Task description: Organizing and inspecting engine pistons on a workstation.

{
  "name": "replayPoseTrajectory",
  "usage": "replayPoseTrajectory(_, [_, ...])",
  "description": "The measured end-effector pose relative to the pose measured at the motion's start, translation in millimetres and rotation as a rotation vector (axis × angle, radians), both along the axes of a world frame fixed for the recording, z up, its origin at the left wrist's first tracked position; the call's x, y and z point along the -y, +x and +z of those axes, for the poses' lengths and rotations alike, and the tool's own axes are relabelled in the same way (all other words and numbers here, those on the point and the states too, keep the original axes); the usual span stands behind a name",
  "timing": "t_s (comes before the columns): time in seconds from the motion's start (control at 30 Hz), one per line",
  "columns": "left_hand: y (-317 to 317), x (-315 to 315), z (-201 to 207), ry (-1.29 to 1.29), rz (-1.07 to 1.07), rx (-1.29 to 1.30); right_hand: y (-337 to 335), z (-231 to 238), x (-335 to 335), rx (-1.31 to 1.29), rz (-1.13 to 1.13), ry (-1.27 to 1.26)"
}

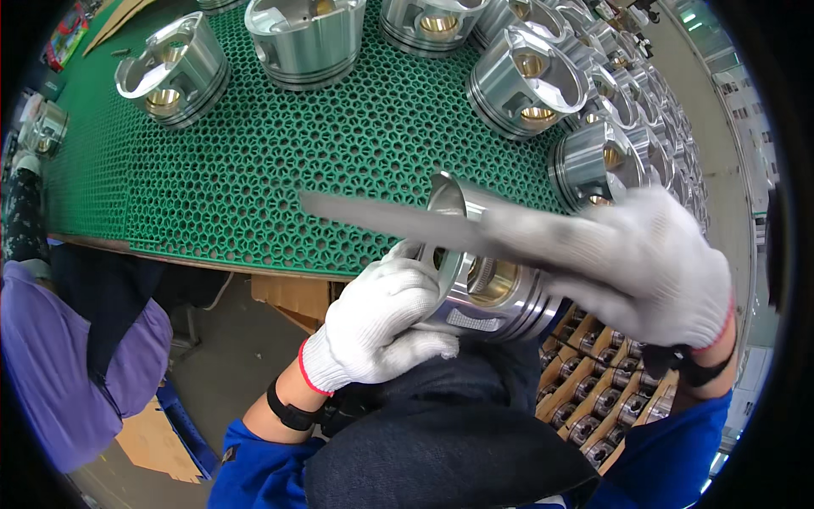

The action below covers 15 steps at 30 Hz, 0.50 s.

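Note:
My left hand (386, 318), in a white knitted glove with a red cuff, grips a shiny metal piston (483, 318) by its skirt end. The piston lies on its side above my lap, at the near edge of the green mat. Its ring grooves face right, and a brass-lined pin bore shows. My right hand (636, 263), gloved alike and smeared by motion, is closed on a long flat grey file-like tool (390, 222). That tool points left and passes over the piston's open end; whether they touch, I cannot tell.
A green honeycomb mat (254, 187) covers the table. Several upright pistons (526, 85) stand along its far side and in rows at the right. Below right, a divided wooden crate (543, 405) holds more metal parts. A person in a purple top (51, 365) is at the left.

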<state>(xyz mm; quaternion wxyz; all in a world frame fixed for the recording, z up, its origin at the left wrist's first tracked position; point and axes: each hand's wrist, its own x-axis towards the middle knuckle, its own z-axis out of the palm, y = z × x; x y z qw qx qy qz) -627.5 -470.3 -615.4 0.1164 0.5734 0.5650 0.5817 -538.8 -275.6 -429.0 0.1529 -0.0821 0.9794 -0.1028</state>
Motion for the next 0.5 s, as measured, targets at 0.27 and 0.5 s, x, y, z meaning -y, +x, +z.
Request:
replayPoseTrajectory(0.27, [-0.2, -0.9, 0.4, -0.025, -0.027, 0.016, -9.3, -6.2, 1.3, -0.018, 0.057, 0.016])
replayPoseTrajectory(0.5, [-0.2, -4.3, -6.0, -0.123, -0.085, 0.192, -21.0, -34.3, -12.7, -0.315, 0.139, 0.031])
